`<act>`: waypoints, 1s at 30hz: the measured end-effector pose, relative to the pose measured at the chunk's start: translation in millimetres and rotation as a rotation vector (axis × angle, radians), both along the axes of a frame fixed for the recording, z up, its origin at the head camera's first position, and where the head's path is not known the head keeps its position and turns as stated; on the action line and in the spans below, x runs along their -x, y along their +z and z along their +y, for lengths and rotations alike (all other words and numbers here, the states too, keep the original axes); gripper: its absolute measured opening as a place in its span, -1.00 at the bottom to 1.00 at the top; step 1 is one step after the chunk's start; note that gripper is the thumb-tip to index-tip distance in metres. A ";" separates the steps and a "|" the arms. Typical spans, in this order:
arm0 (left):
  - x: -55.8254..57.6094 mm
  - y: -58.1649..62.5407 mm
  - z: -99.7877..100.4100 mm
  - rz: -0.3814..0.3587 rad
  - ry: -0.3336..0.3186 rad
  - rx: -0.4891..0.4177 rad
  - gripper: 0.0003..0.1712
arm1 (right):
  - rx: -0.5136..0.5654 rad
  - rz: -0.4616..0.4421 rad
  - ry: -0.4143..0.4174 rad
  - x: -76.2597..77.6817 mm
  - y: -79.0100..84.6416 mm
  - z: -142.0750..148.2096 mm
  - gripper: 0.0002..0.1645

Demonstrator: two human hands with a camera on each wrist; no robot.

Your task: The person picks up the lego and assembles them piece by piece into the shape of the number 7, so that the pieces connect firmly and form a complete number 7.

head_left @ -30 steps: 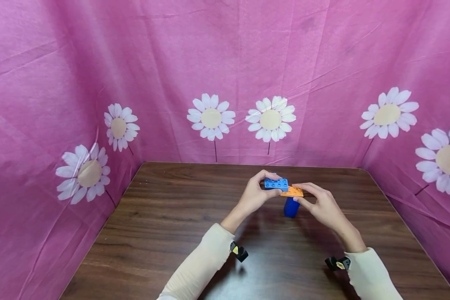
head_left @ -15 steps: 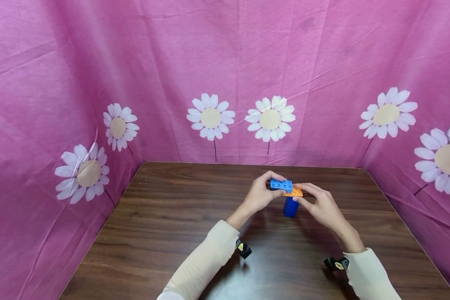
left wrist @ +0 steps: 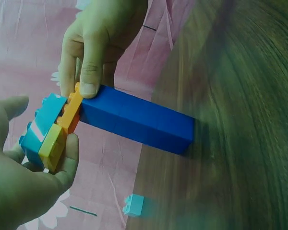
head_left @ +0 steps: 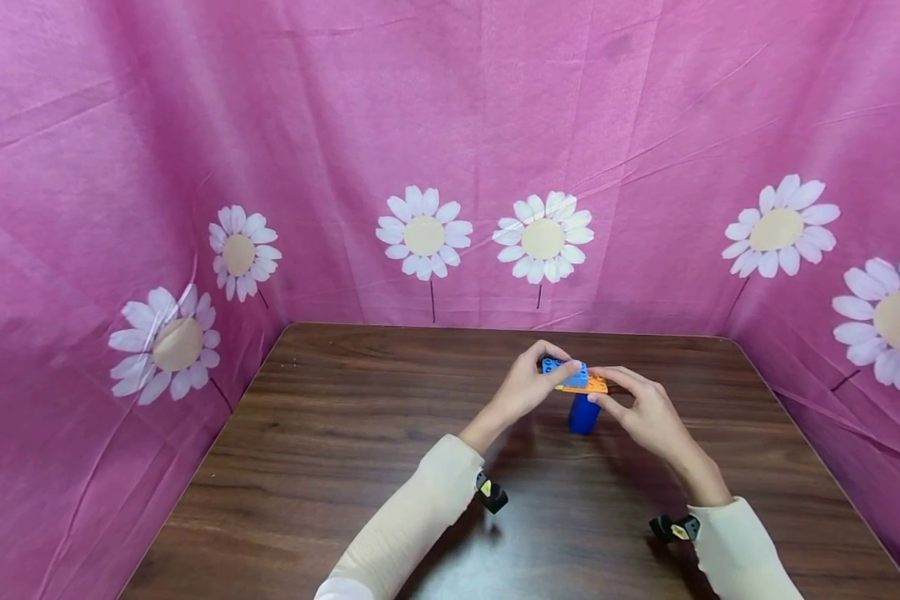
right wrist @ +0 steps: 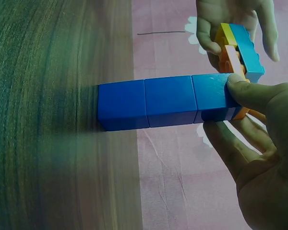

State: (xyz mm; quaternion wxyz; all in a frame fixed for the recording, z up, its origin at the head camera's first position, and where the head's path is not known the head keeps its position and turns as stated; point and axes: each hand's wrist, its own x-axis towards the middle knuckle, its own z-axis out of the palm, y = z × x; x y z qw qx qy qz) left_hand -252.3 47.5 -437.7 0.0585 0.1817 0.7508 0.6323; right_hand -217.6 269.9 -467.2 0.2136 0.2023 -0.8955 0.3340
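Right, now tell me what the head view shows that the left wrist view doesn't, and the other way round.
Only the head view: the cream sleeves, the black wrist cameras and complete daisies on the pink curtain.

Only the left wrist view: a separate small turquoise brick on the wooden table.

Both: the left hand and right hand, the light-blue brick, the yellow brick (just a sliver in the head view), the orange brick, the dark-blue column, the table and the curtain.

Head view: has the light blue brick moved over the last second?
Yes: the light blue brick has shifted right, judged against the dark blue tower, and now overlaps more of the orange brick.
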 end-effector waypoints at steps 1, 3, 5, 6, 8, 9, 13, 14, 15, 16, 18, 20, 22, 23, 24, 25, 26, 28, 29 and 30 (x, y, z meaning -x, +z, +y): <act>0.6 0.9 1.7 -0.008 0.010 -0.004 -0.69 | 0.005 -0.001 0.001 0.0 -0.2 -0.3 -0.54; 2.1 2.2 5.4 -0.036 0.022 -0.020 -0.67 | 0.013 -0.002 0.003 0.0 -0.6 -1.0 -0.53; 3.6 3.0 9.0 -0.083 0.026 -0.044 -0.68 | 0.023 0.000 0.007 -0.1 -0.9 -1.5 -0.53; 4.4 3.2 10.7 -0.112 0.021 -0.064 -0.69 | 0.028 0.001 0.010 -0.2 -0.9 -1.8 -0.52; 5.9 3.5 13.6 -0.178 0.004 -0.102 -0.69 | 0.033 0.011 0.015 -0.2 -0.7 -2.1 -0.52; 6.8 3.6 14.8 -0.205 -0.003 -0.112 -0.69 | 0.037 0.013 0.018 -0.2 -0.6 -2.1 -0.52; 10.4 3.8 17.5 -0.269 -0.052 -0.118 -0.75 | 0.047 0.010 0.021 -0.6 0.1 -1.8 -0.52; 11.2 3.9 17.5 -0.276 -0.064 -0.115 -0.77 | 0.050 0.006 0.022 -0.7 0.2 -1.7 -0.52; 11.9 4.0 17.4 -0.286 -0.075 -0.115 -0.77 | 0.051 0.001 0.021 -0.9 0.3 -1.5 -0.52; 12.6 4.0 17.1 -0.299 -0.089 -0.122 -0.79 | 0.051 0.000 0.019 -1.2 0.4 -1.4 -0.52; 13.7 3.8 16.2 -0.332 -0.111 -0.142 -0.80 | 0.052 -0.006 0.018 -1.9 0.8 -1.3 -0.53; 14.4 3.7 15.2 -0.360 -0.127 -0.161 -0.78 | 0.052 -0.008 0.018 -2.4 0.9 -1.3 -0.54; 15.1 3.0 14.6 -0.385 -0.142 -0.176 -0.75 | 0.050 -0.008 0.018 -2.8 1.0 -1.4 -0.54; 15.5 2.6 14.4 -0.393 -0.150 -0.176 -0.73 | 0.051 -0.009 0.018 -3.0 1.0 -1.5 -0.54; 15.9 2.0 14.1 -0.401 -0.159 -0.179 -0.73 | 0.050 -0.008 0.017 -3.1 0.9 -1.4 -0.54; 16.4 1.4 13.7 -0.408 -0.167 -0.180 -0.72 | 0.049 -0.006 0.018 -3.0 0.7 -1.4 -0.53; 16.9 0.7 13.3 -0.413 -0.177 -0.182 -0.72 | 0.048 -0.005 0.018 -2.9 0.5 -1.3 -0.53; 17.9 -0.8 12.0 -0.424 -0.199 -0.189 -0.72 | 0.046 -0.003 0.019 -2.3 -0.1 -1.0 -0.52; 18.6 -1.5 11.3 -0.428 -0.211 -0.193 -0.72 | 0.047 -0.003 0.020 -1.8 -0.4 -0.8 -0.52; 19.1 -2.0 10.4 -0.431 -0.223 -0.201 -0.72 | 0.045 -0.001 0.021 -1.3 -0.7 -0.7 -0.53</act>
